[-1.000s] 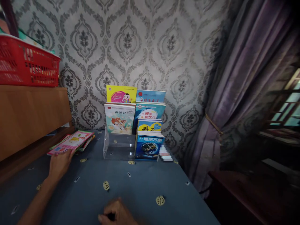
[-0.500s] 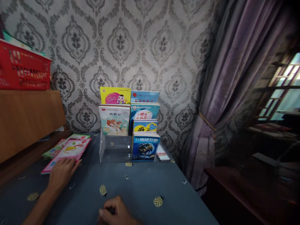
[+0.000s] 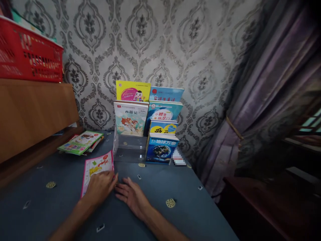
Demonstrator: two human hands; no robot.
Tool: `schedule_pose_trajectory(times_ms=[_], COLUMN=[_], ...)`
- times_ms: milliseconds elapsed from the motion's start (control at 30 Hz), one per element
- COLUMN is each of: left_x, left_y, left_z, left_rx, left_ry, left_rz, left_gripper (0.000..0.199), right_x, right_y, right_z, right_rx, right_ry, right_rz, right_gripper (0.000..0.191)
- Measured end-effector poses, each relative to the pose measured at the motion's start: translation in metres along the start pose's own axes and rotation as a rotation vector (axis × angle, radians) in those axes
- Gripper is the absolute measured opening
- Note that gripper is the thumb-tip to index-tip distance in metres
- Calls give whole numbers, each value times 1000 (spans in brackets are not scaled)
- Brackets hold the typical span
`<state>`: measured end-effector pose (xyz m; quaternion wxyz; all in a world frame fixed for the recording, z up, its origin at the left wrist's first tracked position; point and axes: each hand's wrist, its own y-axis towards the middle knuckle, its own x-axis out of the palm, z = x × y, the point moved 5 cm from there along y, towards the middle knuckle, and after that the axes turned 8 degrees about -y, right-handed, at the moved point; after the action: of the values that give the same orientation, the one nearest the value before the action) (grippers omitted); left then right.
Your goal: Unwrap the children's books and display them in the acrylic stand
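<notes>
My left hand (image 3: 101, 182) lies over the lower right part of a pink-bordered picture book (image 3: 97, 164), thumb by its right edge and fingers bent onto the cover. Just to the right, my right hand (image 3: 131, 195) is open, fingers apart and pointing at the book, holding nothing. Beyond both hands stands a clear acrylic book rack (image 3: 130, 154). Its left side holds a white-covered book (image 3: 130, 118) and a yellow book (image 3: 132, 91); the right side holds several, with a dark blue globe-cover book (image 3: 162, 150) in front. The lower left tier of the rack holds no book.
A small pile of books with a green one (image 3: 81, 142) on top lies at the back left, beside a wooden cabinet (image 3: 37, 113) carrying a red basket (image 3: 30, 53). A blurred white item (image 3: 179, 158) sits right of the rack. A purple curtain (image 3: 240, 110) hangs at right.
My left hand has brought the pink book off the pile, rightward and nearer to me, uncovering the green book. My right hand has opened and moved forward beside it. The view has shifted.
</notes>
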<state>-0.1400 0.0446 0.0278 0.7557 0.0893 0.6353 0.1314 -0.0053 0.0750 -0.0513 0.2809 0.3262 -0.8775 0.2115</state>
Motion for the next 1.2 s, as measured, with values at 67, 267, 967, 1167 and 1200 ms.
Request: schedule_pose_trajectory(times_ms=[67, 267, 967, 1167, 1200], left_x=[8, 28, 56, 54, 53], left_y=[-8, -15, 4, 8, 8], left_z=[14, 39, -5, -28, -31], left_rx=[35, 205, 272, 107, 84], left_ry=[-41, -291, -362, -364, -375], left_rz=[-45, -65, -59, -151, -175], left_gripper=[35, 41, 38, 33, 33], right_x=[1, 2, -57, -92, -96], right_y=[1, 5, 1, -5, -5], right_z=[-1, -2, -43, -86, -89], right_rx=[6, -16, -107, -289, -288], right_ry=[11, 3, -427, -507, -496], right_rz=[-19, -45, 282, 554, 577], right_gripper=[64, 53, 41, 47, 47])
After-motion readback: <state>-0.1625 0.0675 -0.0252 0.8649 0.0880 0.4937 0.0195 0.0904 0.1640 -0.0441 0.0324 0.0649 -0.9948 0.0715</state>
